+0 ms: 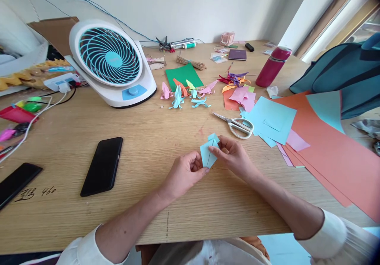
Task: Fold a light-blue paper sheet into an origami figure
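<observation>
Between both hands, a little above the wooden table, is a small folded piece of light blue origami paper (207,155). My left hand (185,174) pinches its lower left edge, thumb in front and fingers curled behind. My right hand (236,156) grips the upper right side, its thumb lying over the front folds. A crease runs down the middle of the paper, and a small flap stands up at its top. White-handled scissors (242,127) lie just beyond my right hand, blades pointing left. Farther back stand several folded paper figures (177,97) in blue, pink, orange and green.
A white fan (111,61) stands at the back left, with a black phone (102,166) in front of it. Blue paper sheets (274,116) and large orange sheets (335,138) cover the right side. Behind them are a red bottle (272,68) and a teal bag (335,71).
</observation>
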The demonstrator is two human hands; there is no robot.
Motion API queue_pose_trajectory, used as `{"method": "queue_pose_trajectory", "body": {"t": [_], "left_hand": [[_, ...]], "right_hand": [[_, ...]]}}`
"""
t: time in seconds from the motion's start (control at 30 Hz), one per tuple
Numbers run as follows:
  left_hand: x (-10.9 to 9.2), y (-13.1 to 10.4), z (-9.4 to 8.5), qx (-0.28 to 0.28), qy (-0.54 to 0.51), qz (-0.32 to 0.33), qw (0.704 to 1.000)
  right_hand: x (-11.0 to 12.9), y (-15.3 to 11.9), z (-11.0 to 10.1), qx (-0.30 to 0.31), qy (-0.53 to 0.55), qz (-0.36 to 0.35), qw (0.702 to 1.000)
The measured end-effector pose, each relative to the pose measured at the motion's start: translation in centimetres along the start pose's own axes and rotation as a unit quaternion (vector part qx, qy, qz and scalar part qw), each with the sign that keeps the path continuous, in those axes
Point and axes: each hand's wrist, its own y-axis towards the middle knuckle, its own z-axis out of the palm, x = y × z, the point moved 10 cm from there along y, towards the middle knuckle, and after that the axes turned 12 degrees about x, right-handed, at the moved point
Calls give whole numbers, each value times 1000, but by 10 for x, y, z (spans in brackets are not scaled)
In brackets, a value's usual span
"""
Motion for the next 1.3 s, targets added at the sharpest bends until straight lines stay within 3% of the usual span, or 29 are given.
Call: {"method": "queue_pose_trajectory", "body": {"t": [0.13, 0.2, 0.27, 0.4, 0.5, 0.6, 0.73, 0.87, 1.03, 1.3], "left_hand": [[1, -4, -5, -38, 33, -5, 999], [-5, -8, -13, -82, 125, 9, 989], [-20, -11, -14, -101, 227, 64, 966], [-44, -13, 6, -36, 349, 206, 914], [-43, -12, 16, 10, 370, 247, 896], [-40, -13, 19, 15, 372, 264, 890], [-41, -16, 24, 10, 399, 271, 876], [-44, -18, 31, 8, 437, 259, 862], [-38, -17, 40, 22, 475, 227, 850], [-19, -19, 51, 95, 519, 169, 832]], "right_hand": [[-7, 2, -6, -12, -93, 18, 995], [-10, 3, -5, -9, -131, 30, 991], [-9, 3, -4, -6, -178, 25, 984], [-5, 4, 0, -8, -275, 8, 961], [-1, 4, 3, -9, -367, -6, 930], [5, 2, 0, -35, -438, -23, 898], [17, -2, 4, -40, -478, -67, 875], [19, -11, 20, 34, -486, -114, 866], [15, -28, 33, 102, -530, -160, 827], [9, -34, 27, 118, -528, -156, 827]]}}
